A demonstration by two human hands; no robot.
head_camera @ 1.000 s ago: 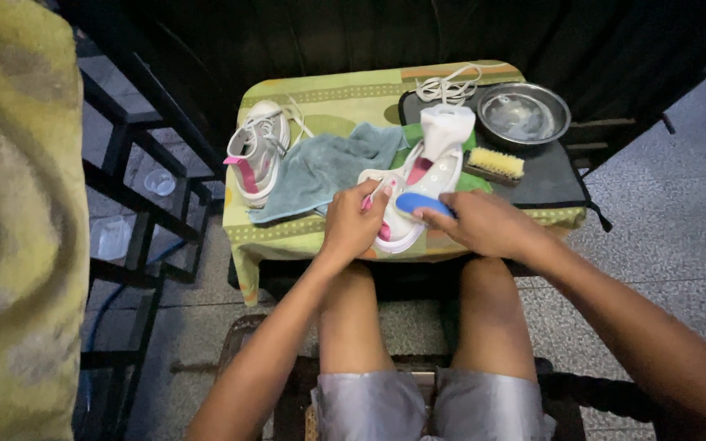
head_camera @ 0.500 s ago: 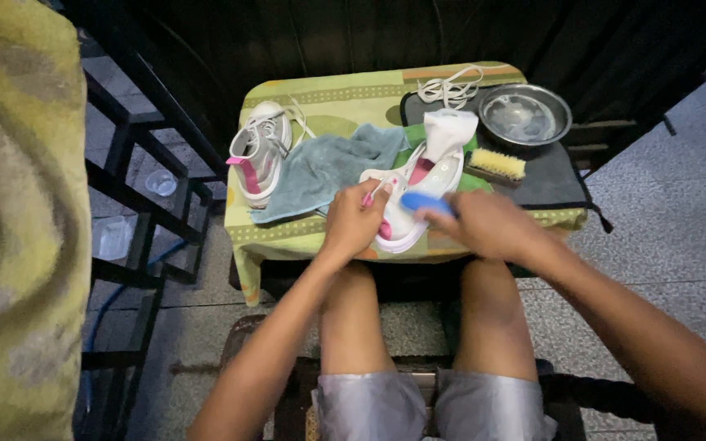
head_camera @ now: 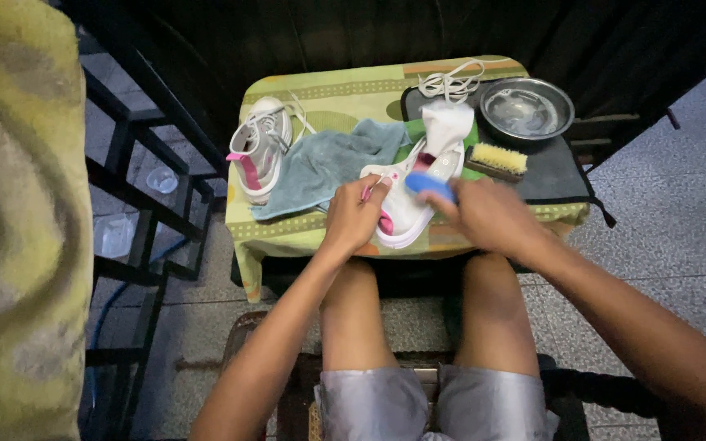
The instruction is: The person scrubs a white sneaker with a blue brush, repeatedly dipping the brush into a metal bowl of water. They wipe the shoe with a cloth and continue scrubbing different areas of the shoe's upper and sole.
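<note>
The white sneaker (head_camera: 414, 192) with pink trim lies at the near edge of the small table (head_camera: 345, 90), on its green patterned cloth. The left hand (head_camera: 355, 216) is closed round the shoe's heel end, fingers curled over the rim. The right hand (head_camera: 488, 216) is wrapped around a blue brush (head_camera: 430, 184) pressed against the shoe's side. Just beside the shoe lie a teal towel (head_camera: 328, 159) and a yellow-bristled scrub brush (head_camera: 496, 159). Farther off stand a second sneaker (head_camera: 261, 147), a metal bowl (head_camera: 527, 108) and loose white laces (head_camera: 451, 82).
</note>
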